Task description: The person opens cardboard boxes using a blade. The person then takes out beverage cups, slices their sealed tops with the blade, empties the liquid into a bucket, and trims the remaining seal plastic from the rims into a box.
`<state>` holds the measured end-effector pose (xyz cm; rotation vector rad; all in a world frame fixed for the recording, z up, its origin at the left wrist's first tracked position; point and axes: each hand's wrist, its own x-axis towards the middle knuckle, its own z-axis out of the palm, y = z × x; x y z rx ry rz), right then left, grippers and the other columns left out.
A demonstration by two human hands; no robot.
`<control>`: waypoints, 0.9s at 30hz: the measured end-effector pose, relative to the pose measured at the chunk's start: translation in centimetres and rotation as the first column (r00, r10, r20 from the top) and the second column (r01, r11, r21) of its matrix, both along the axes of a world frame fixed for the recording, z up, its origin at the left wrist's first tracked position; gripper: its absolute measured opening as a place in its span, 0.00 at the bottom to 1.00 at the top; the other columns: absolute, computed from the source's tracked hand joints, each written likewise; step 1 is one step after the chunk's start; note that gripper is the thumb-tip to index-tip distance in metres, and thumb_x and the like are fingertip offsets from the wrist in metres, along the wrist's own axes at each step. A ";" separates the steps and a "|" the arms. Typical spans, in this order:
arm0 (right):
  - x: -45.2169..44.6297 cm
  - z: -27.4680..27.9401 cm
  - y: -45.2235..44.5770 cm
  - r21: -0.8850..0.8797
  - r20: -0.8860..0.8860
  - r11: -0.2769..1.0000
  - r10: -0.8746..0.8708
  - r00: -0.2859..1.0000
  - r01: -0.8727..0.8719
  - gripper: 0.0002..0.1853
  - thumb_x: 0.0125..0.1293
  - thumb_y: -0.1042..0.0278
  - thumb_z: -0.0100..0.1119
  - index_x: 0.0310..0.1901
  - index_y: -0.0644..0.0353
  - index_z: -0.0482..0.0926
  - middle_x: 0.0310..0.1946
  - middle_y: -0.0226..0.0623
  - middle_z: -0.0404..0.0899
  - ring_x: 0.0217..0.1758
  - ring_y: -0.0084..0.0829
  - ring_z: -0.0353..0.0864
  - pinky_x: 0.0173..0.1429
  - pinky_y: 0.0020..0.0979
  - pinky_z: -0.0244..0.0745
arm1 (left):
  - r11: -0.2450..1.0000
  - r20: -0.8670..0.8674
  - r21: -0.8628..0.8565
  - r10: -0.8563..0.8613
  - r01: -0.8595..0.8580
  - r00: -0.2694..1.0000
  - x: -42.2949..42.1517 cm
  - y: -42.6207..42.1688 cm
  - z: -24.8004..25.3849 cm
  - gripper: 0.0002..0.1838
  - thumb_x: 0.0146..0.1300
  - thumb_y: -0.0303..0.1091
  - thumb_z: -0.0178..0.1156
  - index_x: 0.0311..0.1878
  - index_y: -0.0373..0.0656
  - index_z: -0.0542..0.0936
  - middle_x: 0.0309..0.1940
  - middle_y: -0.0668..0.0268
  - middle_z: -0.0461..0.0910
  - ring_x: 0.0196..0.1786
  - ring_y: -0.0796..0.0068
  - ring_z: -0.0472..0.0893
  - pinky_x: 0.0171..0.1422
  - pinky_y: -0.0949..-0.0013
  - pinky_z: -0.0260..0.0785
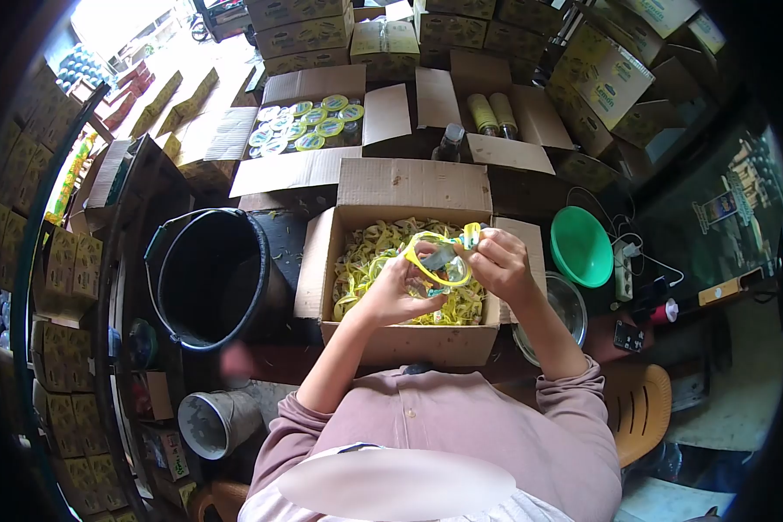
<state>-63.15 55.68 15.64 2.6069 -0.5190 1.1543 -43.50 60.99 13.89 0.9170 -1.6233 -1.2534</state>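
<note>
My left hand [393, 294] is wrapped round a clear plastic cup [432, 280] with a yellow rim, tilted so its mouth faces up and to the right. My right hand [503, 263] pinches a small yellow and teal wrapper piece [471, 233] at the cup's rim. Whether that piece is attached to the cup I cannot tell. Below both hands stands an open cardboard carton [413, 184], filled with many small yellow wrapped packets [357, 271].
A black bucket [170, 261] stands left of the carton, a green basin [581, 246] and a clear bowl [574, 306] to the right. Behind are a carton of yellow-lidded cups [309, 122], a dark bottle [450, 143] and stacked boxes [304, 36]. A grey bucket [209, 426] sits lower left.
</note>
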 end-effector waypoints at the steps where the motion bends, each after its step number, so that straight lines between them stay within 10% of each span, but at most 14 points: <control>1: 0.1 0.1 0.1 -0.001 0.010 1.000 0.002 1.000 -0.002 0.07 0.41 0.74 0.63 0.25 0.61 0.77 0.22 0.31 0.70 0.31 0.30 0.76 0.36 0.31 0.76 | 1.000 -0.030 0.015 -0.024 0.025 0.999 0.0 0.0 -0.1 0.26 0.44 0.28 0.66 0.49 0.38 0.69 0.39 0.68 0.72 0.43 0.83 0.72 0.50 0.76 0.64; 13: 0.9 0.4 0.2 0.069 0.084 0.991 0.107 0.991 -0.113 0.11 0.41 0.75 0.64 0.31 0.61 0.79 0.26 0.33 0.78 0.35 0.33 0.80 0.39 0.30 0.78 | 0.930 -0.277 0.228 -0.220 0.287 0.935 -0.1 0.1 0.0 0.32 0.41 0.26 0.64 0.54 0.39 0.65 0.37 0.66 0.74 0.38 0.79 0.75 0.45 0.74 0.69; 16: 1.0 0.2 0.0 0.110 0.114 0.984 0.127 0.985 -0.140 0.10 0.41 0.77 0.65 0.30 0.60 0.79 0.26 0.33 0.78 0.36 0.33 0.81 0.39 0.30 0.78 | 0.770 -0.387 0.279 -0.458 0.575 0.800 0.6 -0.8 -1.4 0.30 0.42 0.24 0.63 0.53 0.40 0.66 0.36 0.66 0.75 0.37 0.78 0.76 0.45 0.73 0.70; 27: 1.2 -0.9 1.5 0.483 0.636 0.873 -0.295 0.713 -0.069 0.09 0.47 0.85 0.64 0.31 0.63 0.78 0.26 0.33 0.76 0.29 0.23 0.76 0.34 0.23 0.72 | 0.988 -0.200 -0.108 -0.126 0.105 0.972 0.8 -0.2 0.0 0.30 0.40 0.30 0.71 0.49 0.40 0.70 0.46 0.67 0.71 0.44 0.82 0.74 0.47 0.76 0.69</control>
